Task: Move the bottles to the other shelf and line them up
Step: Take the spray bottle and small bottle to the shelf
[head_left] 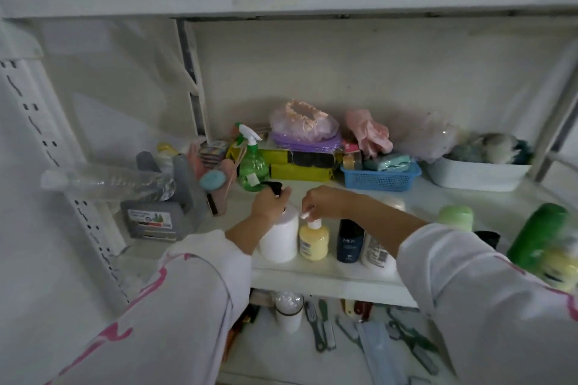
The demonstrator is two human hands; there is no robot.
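Two hands on the pumps, four bottles in a row

Four bottles stand upright, close side by side, along the front edge of the white metal shelf (328,272): a white cylindrical pump bottle (279,236), a pale yellow plastic pump bottle (314,241), a dark navy bottle (350,241) and a white labelled bottle (375,251) partly hidden behind the right sleeve. The left hand (269,201) is curled over the black pump head of the white cylinder, gripping it from above. The right hand (316,201) pinches the white nozzle of the yellow bottle with its fingertips. Each bottle's long axis runs straight up into the hand above it, so any nudge or twist will likely come from the top, each hand working its own bottle. Further right stand a pale green capped bottle (456,218) and a big green bottle (539,236), seemingly not yet aligned. Behind, a green spray bottle (252,167) and blue mesh basket (380,177) line the back.
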